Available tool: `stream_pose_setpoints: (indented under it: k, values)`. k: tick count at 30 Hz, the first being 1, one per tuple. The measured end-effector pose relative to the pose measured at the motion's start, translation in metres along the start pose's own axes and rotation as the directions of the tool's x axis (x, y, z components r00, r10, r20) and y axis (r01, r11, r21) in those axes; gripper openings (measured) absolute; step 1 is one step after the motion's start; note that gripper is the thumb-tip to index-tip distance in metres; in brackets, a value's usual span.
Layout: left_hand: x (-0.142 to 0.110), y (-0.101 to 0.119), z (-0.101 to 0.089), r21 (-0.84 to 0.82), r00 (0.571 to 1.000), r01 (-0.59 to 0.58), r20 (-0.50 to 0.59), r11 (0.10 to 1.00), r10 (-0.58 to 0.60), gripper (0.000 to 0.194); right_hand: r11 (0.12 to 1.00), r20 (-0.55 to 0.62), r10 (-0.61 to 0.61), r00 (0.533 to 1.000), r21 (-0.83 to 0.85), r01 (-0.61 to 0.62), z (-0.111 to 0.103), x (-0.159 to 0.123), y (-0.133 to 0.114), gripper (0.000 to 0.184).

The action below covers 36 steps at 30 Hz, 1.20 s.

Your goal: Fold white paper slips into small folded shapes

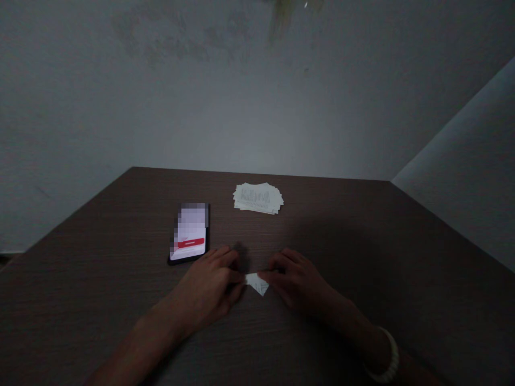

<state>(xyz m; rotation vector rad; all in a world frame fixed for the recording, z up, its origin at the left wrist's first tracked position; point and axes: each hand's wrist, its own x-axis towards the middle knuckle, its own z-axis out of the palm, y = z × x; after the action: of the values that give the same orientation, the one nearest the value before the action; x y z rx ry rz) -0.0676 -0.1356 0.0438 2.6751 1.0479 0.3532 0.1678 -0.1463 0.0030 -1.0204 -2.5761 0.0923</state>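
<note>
Bare forearms (153,338) on this one, both of them, right down to the bottom of the shot. The right wrist (372,346) has a chunky white beaded bracelet (388,358) on it. Lighting's pretty dim, so finer details on the left hand (205,284) and right hand (295,279) are tough to make out.

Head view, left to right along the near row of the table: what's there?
left hand → small folded white paper → right hand → white bracelet
</note>
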Motion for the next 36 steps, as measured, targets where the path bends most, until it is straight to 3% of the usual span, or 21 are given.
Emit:
stream_pose_setpoints:
  k: [5, 13, 21, 30, 36]
  values:
    - [0.0, -0.001, 0.002, 0.037, 1.0, 0.004, 0.022, 0.999, -0.005, 0.024, 0.999, 0.044, 0.049, 0.998, 0.003, -0.049, -0.004, -0.001, -0.002, 0.031]
    - [0.0, -0.004, 0.006, 0.057, 1.0, 0.006, 0.029, 0.998, -0.007, 0.022, 0.99, 0.014, 0.142, 0.99, -0.004, -0.142, -0.018, -0.012, 0.01, 0.021]
    - [0.003, -0.005, 0.012, 0.074, 1.0, 0.019, 0.018, 0.997, -0.02, 0.022, 0.981, -0.054, 0.183, 0.982, 0.078, -0.178, -0.009, -0.012, 0.008, 0.018]
    - [0.003, -0.008, 0.021, -0.011, 0.999, 0.042, -0.012, 0.999, -0.043, 0.013, 0.941, -0.049, 0.251, 0.967, 0.248, -0.231, -0.003, -0.004, 0.002, 0.011]
    - [0.003, -0.007, 0.024, -0.152, 0.998, 0.052, -0.027, 0.987, -0.057, 0.011, 0.916, -0.072, 0.263, 0.962, 0.332, -0.226, 0.0, -0.005, 0.001, 0.014]
